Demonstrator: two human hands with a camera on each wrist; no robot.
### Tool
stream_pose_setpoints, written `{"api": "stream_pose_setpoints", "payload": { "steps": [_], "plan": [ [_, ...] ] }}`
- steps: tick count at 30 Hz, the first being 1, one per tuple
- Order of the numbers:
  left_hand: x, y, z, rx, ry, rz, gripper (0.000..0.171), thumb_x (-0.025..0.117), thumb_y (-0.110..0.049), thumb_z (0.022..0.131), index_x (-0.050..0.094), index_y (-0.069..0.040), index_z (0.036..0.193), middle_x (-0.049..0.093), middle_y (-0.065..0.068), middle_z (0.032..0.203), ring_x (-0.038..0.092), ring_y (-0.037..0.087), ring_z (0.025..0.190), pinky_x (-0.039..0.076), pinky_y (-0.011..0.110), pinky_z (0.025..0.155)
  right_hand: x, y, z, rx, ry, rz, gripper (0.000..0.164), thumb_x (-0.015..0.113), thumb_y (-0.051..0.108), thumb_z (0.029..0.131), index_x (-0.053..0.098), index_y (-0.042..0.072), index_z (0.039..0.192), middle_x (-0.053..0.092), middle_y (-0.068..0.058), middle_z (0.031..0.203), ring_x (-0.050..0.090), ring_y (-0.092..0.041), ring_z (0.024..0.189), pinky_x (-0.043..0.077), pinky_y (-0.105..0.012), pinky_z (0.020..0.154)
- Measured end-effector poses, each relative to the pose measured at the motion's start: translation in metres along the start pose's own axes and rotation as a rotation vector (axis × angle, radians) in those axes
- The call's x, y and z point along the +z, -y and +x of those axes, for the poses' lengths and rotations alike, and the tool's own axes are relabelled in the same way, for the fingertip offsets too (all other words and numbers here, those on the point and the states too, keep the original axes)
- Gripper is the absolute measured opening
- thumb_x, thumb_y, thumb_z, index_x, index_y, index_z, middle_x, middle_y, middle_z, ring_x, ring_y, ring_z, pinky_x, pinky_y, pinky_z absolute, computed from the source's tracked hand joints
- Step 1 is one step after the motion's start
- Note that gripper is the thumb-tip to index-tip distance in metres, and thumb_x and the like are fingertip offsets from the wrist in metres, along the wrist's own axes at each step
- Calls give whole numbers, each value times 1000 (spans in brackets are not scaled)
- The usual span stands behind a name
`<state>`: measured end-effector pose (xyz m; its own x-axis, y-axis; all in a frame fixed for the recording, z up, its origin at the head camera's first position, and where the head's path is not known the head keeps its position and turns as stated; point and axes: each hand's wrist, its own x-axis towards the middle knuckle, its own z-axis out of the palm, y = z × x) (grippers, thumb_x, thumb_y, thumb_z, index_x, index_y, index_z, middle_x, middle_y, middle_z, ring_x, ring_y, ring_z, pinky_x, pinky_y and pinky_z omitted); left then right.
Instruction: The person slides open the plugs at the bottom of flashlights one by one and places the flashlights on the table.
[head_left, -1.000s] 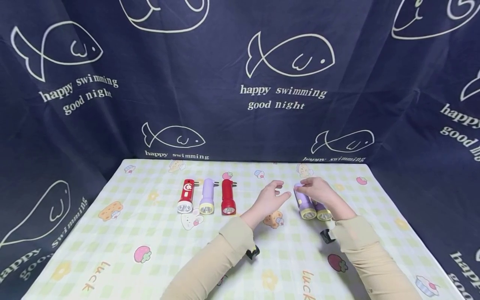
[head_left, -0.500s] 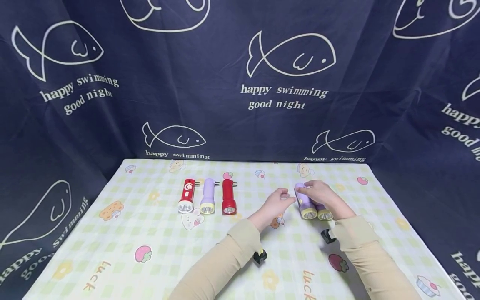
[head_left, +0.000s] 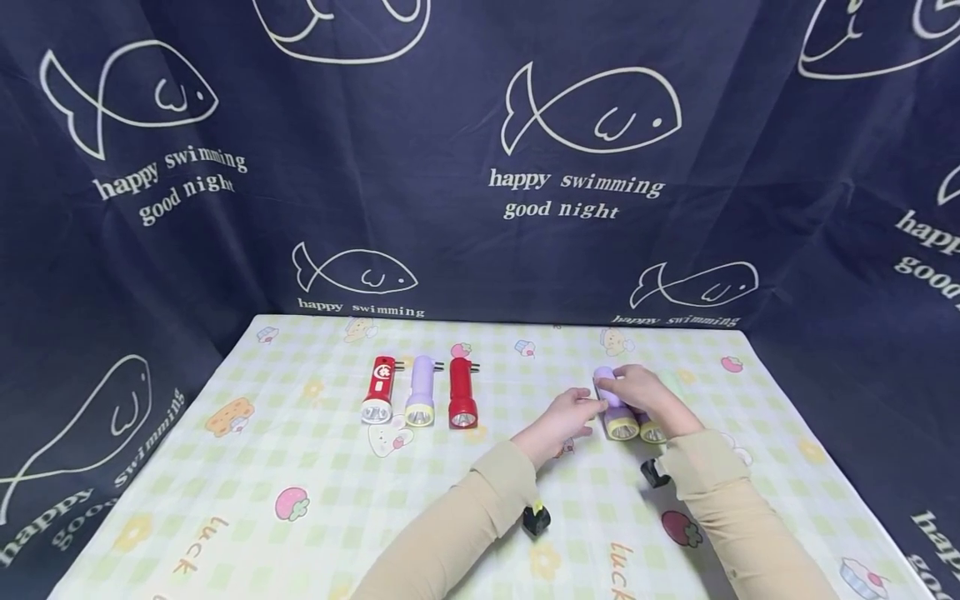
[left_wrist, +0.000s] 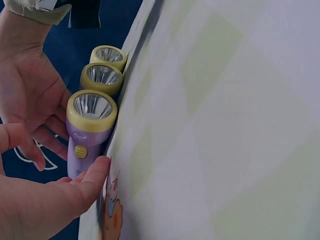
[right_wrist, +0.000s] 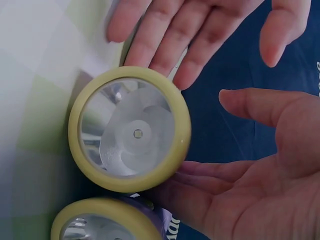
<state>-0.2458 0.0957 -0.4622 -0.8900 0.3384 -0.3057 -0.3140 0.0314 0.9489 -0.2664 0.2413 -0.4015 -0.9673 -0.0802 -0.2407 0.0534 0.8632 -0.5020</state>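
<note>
Purple flashlights with yellow rims lie side by side at the right of the table. The nearest to my left hand is one purple flashlight [head_left: 622, 426], and a second flashlight [head_left: 652, 430] lies against its right side. A third flashlight [left_wrist: 109, 54] shows behind them in the left wrist view; in the head view my right arm hides it. My left hand [head_left: 560, 423] touches the left side of the first flashlight with extended fingers. Reaching over from the right, my right hand [head_left: 649, 394] has its fingers along the same flashlight, thumb apart from it in the right wrist view.
Left of centre, a red flashlight with a white head [head_left: 379, 390], a lilac flashlight [head_left: 422, 387] and an all-red flashlight [head_left: 462, 392] lie in a spaced row, plug prongs pointing right. A checked cloth [head_left: 247, 467] covers the table; a dark blue fish-print curtain [head_left: 450, 192] stands behind it.
My left hand has moved right, from beside the purple flashlights to touching the first one. The right hand stays over them, nearly still. The head view has shifted slightly.
</note>
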Motion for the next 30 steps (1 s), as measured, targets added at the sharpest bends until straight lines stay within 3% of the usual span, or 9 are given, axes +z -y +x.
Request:
{"api": "stream_pose_setpoints", "payload": {
  "steps": [4, 7, 15, 30],
  "plan": [
    [1, 4, 5, -12, 41, -66, 61, 60, -27, 91, 38, 5, 137, 57, 20, 124, 59, 40, 108, 44, 48, 99, 0, 0, 0, -9, -2, 1, 66, 52, 35, 91, 42, -20, 126, 47, -39, 125, 47, -51, 116, 39, -55, 100],
    [4, 6, 10, 2, 64, -131, 53, 59, -21, 90, 44, 8, 131, 60, 19, 117, 59, 34, 108, 48, 45, 95, 1, 0, 1, -10, -2, -7, 66, 51, 34, 91, 43, -21, 125, 47, -40, 125, 47, -51, 115, 39, -55, 99],
    [9, 8, 14, 14, 77, -202, 28, 58, -14, 89, 57, 4, 110, 60, 12, 106, 58, 23, 101, 52, 38, 89, 3, -2, 4, 16, -5, -25, 59, 48, 24, 89, 42, -22, 125, 45, -40, 127, 47, -51, 115, 41, -53, 98],
    [8, 8, 13, 8, 95, -232, 42, 58, -11, 87, 51, 10, 124, 61, 11, 105, 58, 21, 101, 51, 37, 92, 3, -1, 5, 19, -17, -8, 53, 46, 17, 86, 45, -21, 124, 46, -39, 127, 53, -45, 107, 46, -50, 93]
  ]
}}
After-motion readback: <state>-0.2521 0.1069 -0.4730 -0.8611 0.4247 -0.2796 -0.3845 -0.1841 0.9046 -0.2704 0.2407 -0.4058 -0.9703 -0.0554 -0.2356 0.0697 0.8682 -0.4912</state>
